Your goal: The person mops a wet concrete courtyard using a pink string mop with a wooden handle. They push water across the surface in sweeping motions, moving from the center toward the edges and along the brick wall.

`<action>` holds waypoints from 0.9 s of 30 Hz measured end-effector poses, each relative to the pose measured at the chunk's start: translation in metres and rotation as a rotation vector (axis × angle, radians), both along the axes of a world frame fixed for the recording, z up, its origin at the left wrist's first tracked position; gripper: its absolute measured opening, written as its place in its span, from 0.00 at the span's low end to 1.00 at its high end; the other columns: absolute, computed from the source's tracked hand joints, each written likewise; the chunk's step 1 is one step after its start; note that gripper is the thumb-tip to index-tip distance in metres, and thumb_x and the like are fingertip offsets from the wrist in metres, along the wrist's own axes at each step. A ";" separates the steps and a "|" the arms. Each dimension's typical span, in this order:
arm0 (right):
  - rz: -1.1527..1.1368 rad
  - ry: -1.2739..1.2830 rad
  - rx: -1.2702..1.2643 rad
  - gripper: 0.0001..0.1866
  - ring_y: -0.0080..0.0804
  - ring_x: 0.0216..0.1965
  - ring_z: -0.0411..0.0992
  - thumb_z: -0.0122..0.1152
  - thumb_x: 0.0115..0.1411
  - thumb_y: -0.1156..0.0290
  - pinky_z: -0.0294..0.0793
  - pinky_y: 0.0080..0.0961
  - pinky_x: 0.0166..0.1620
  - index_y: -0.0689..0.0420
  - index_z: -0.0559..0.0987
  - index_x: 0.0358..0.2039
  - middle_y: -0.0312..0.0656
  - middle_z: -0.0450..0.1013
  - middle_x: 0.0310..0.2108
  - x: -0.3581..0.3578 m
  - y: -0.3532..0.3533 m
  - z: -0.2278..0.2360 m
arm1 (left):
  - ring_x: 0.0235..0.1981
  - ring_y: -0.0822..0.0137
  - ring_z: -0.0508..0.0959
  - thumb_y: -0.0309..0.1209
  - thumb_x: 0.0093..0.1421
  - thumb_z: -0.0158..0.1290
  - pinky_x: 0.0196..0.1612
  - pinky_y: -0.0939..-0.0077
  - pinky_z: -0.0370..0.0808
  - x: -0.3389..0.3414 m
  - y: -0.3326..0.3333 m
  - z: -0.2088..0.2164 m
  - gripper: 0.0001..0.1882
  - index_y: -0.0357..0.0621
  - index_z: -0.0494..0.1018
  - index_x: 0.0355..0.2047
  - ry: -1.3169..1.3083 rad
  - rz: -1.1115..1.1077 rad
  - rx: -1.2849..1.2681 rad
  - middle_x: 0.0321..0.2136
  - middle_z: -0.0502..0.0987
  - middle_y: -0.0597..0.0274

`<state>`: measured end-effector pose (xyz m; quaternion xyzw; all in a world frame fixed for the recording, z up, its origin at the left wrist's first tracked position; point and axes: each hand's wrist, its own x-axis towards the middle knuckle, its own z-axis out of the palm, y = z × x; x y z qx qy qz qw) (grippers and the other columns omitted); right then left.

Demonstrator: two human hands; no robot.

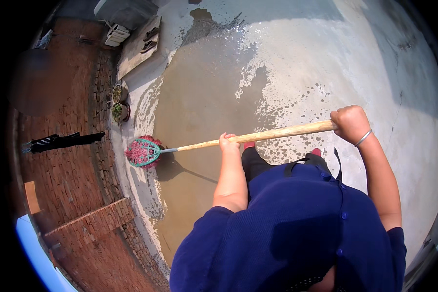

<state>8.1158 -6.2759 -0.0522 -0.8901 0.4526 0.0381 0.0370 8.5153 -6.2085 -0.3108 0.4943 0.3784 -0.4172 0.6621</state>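
A mop with a long wooden handle [282, 132] stretches across in front of me, its far end to the left. My right hand [350, 124] is wrapped round the top end of the handle, a silver bangle on that wrist. Lower down the shaft, my left hand [228, 142] grips it, thumb and fingers partly showing. The mop's head [143, 152] has a teal openwork plastic frame over pink-red strands. It is close to the base of the brick wall, and its shadow falls on the wet concrete just right of it.
The concrete floor [209, 97] is wet in a broad patch, pale and dry to the right. Along the brick wall [68, 180] on the left stand two potted plants [118, 112]. Dark shoes [150, 46] rest on a board [136, 48]. A black cloth [65, 141] hangs by the wall.
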 end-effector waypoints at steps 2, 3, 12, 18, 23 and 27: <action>0.082 0.007 -0.003 0.04 0.35 0.20 0.71 0.60 0.37 0.71 0.70 0.30 0.25 0.52 0.74 0.16 0.38 0.70 0.15 0.062 -0.023 -0.008 | 0.11 0.75 0.62 0.27 0.53 0.45 0.17 0.82 0.66 0.049 0.018 -0.008 0.12 0.50 0.55 0.16 0.033 0.100 0.065 0.09 0.60 0.72; 0.128 0.014 0.004 0.03 0.34 0.20 0.71 0.59 0.38 0.71 0.70 0.30 0.26 0.51 0.74 0.17 0.37 0.71 0.15 0.093 -0.032 -0.011 | 0.10 0.75 0.61 0.28 0.53 0.43 0.17 0.82 0.66 0.075 0.029 -0.012 0.13 0.51 0.54 0.15 0.100 0.138 0.036 0.09 0.59 0.73; 0.236 0.018 -0.031 0.02 0.31 0.21 0.70 0.53 0.43 0.71 0.66 0.27 0.28 0.51 0.70 0.17 0.35 0.68 0.15 0.288 -0.025 -0.038 | 0.07 0.77 0.59 0.27 0.54 0.38 0.14 0.85 0.63 0.234 0.077 -0.058 0.15 0.53 0.53 0.11 0.162 0.165 0.172 0.06 0.57 0.75; 0.054 0.021 -0.016 0.05 0.31 0.18 0.68 0.53 0.42 0.71 0.66 0.28 0.26 0.51 0.68 0.15 0.35 0.66 0.14 0.311 0.006 -0.075 | 0.08 0.74 0.60 0.30 0.55 0.39 0.14 0.82 0.63 0.288 0.019 -0.089 0.14 0.53 0.53 0.13 0.118 -0.131 0.180 0.06 0.57 0.74; -0.196 0.051 0.012 0.05 0.32 0.17 0.68 0.54 0.42 0.73 0.67 0.28 0.25 0.53 0.68 0.15 0.37 0.66 0.13 0.281 0.031 -0.076 | 0.09 0.73 0.60 0.29 0.55 0.40 0.15 0.81 0.63 0.254 -0.059 -0.098 0.14 0.51 0.53 0.13 0.079 -0.351 0.254 0.07 0.58 0.73; -0.451 0.060 -0.009 0.07 0.35 0.17 0.68 0.58 0.37 0.75 0.66 0.30 0.24 0.54 0.67 0.15 0.39 0.66 0.13 0.239 0.062 -0.050 | 0.11 0.73 0.61 0.28 0.54 0.41 0.16 0.80 0.65 0.176 -0.116 -0.082 0.12 0.49 0.55 0.16 0.070 -0.548 0.226 0.09 0.59 0.71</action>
